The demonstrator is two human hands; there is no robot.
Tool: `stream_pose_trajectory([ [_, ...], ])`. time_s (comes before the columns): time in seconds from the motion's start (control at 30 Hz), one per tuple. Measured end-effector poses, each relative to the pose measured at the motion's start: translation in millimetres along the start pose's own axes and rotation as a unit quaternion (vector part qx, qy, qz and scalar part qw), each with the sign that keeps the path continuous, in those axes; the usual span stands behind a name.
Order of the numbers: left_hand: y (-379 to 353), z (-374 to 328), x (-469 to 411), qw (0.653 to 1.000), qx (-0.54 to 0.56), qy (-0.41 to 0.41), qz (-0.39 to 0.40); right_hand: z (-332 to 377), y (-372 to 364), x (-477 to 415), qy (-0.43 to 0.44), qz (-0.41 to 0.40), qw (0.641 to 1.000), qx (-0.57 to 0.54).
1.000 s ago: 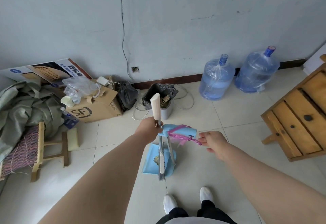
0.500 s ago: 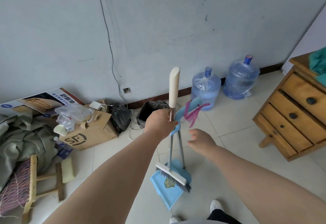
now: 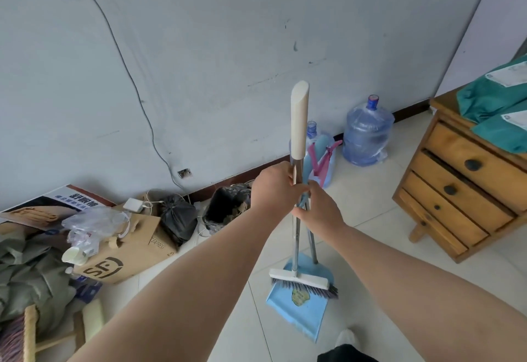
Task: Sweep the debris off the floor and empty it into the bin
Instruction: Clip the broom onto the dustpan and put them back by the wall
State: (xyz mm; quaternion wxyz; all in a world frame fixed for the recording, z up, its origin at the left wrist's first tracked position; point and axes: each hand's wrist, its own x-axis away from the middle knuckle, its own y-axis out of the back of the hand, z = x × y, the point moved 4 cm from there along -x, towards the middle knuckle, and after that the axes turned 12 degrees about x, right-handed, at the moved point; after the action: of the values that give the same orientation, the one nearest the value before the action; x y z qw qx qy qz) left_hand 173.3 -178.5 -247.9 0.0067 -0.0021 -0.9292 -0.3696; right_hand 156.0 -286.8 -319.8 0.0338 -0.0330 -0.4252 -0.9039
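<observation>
Debris [image 3: 299,296], a yellowish scrap, lies in the blue plastic dustpan [image 3: 296,319], whose open lip points toward the person's feet. At left, past a cardboard box [image 3: 125,256], a black-lined bin [image 3: 222,207] stands against the wall. The left-hand grip [image 3: 273,187] curls tight round the near-upright metal broom [image 3: 299,122], cream cap up and bristles down in the pan. The right-hand grip [image 3: 322,210] wraps the dustpan's handle just below. Bare tiled floor [image 3: 370,219] lies before the wooden drawers [image 3: 456,190].

Broom [image 3: 296,227] upright, head in dustpan [image 3: 296,316], on floor [image 3: 370,219] centre. Bin [image 3: 221,204] behind-left at wall [image 3: 228,76]; box [image 3: 125,256] further left. Water bottle [image 3: 366,136] behind; drawer chest [image 3: 462,190] right.
</observation>
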Motion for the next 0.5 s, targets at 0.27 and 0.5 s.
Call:
stream_pose_trajectory([
  [0.27,-24,-49,-71,0.996,0.078,0.000,0.048,-32,62,-61,0.006,-0.044,0.999,-0.001],
  [0.5,-33,-65,-121,0.974,0.213,0.032,0.071,-53,93,-91,-0.015,-0.086,0.996,0.035],
])
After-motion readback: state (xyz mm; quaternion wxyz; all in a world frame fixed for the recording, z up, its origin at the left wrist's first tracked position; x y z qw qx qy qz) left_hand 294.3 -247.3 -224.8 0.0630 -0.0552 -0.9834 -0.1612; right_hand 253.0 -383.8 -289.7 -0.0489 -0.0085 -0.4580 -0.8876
